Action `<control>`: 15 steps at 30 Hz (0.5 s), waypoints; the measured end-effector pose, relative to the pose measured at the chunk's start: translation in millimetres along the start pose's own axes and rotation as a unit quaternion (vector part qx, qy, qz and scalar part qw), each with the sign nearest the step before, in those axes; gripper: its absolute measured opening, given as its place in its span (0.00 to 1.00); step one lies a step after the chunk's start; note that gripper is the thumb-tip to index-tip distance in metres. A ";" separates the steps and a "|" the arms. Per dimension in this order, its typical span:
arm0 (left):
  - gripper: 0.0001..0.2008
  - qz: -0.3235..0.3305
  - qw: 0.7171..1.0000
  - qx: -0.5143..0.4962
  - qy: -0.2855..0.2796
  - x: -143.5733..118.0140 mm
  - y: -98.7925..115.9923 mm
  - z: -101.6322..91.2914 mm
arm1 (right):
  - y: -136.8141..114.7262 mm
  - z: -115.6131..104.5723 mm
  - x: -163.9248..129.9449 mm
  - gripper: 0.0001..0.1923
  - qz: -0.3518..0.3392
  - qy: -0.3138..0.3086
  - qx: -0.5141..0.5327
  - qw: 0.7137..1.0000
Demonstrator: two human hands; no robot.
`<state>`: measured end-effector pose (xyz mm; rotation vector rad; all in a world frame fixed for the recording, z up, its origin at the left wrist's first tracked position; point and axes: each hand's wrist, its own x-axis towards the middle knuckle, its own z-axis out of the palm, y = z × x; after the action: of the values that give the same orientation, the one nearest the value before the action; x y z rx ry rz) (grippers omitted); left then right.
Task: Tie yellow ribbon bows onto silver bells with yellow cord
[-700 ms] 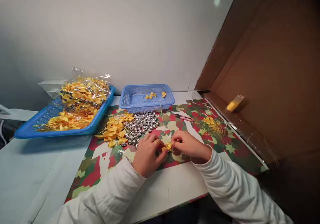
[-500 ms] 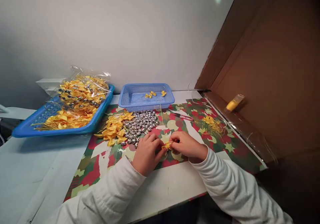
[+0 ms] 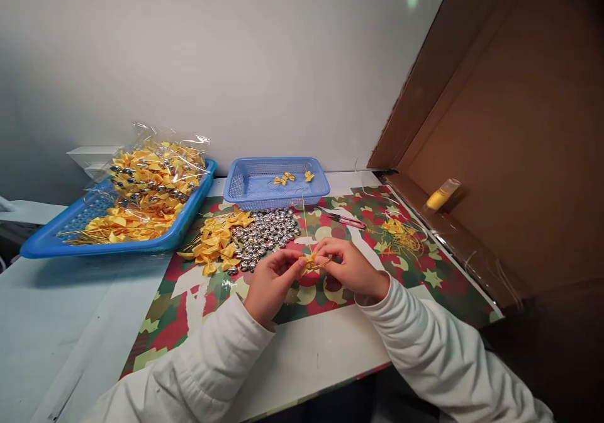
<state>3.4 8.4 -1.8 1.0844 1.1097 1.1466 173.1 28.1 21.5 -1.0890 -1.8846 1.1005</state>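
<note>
Both hands meet over the patterned mat (image 3: 179,322) and pinch one small yellow ribbon bow (image 3: 311,262) with a thin gold thread. My left hand (image 3: 271,281) grips its left side, my right hand (image 3: 346,265) its right side, both lifted a little off the mat. Just behind my left hand lie a heap of silver bells (image 3: 267,234) and a heap of loose yellow bows (image 3: 217,240).
A small blue basket (image 3: 250,190) with a few bows stands at the back. A large blue tray (image 3: 51,240) at the left carries a plastic bag of bows (image 3: 155,171). Red snips (image 3: 346,221), a tangle of thread and bows (image 3: 401,234), a brown cardboard wall (image 3: 519,133) at the right.
Both hands have lifted slightly off the mat with the bow between them and opened out a little; the bow now sits higher.
</note>
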 end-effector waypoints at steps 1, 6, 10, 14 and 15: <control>0.12 0.003 1.000 -0.017 0.006 0.1 1.0 -0.1 | 0.2 0.6 0.3 0.09 -0.040 0.013 -0.023 0.999; 0.11 0.020 0.998 -0.063 0.014 -1.2 3.6 0.8 | 1.2 4.5 -0.3 0.09 -0.118 0.051 -0.064 0.990; 0.12 0.025 0.997 -0.073 0.017 -2.5 2.1 2.8 | 0.4 7.3 -1.4 0.09 -0.131 0.068 -0.076 0.986; 0.13 0.017 0.997 -0.073 0.019 -4.5 1.7 5.1 | -0.2 10.0 -2.1 0.08 -0.126 0.074 -0.089 0.985; 0.13 0.012 0.997 -0.073 0.020 -5.0 2.0 5.6 | -0.1 10.7 -2.1 0.08 -0.128 0.075 -0.090 0.985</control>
<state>8.4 3.2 1.3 0.9683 1.0286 1.2535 164.9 22.7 17.0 -0.9650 -1.9651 0.6966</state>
